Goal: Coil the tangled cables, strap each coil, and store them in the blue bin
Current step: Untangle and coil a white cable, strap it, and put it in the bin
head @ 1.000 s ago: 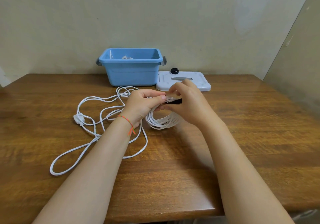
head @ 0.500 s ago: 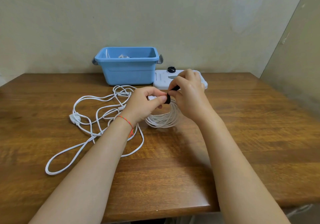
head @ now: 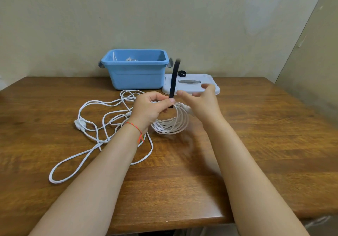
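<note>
My left hand (head: 150,107) grips the top of a white cable coil (head: 173,124) and pinches the lower end of a black strap (head: 173,80), which stands straight up from the coil. My right hand (head: 202,102) hovers just right of the strap, fingers spread and blurred, holding nothing. A tangled white cable (head: 98,126) with a plug lies loose on the table to the left. The blue bin (head: 137,71) stands at the back, with some white cable inside it.
The bin's white lid (head: 192,85) lies flat to the right of the bin, with a rolled black strap (head: 182,73) on its far edge. The wooden table (head: 256,135) meets a wall behind and a panel at right.
My right hand has let go of the strap and drawn off to the right. The strap, earlier bent over the coil between both hands, now stands upright, held by my left hand alone.
</note>
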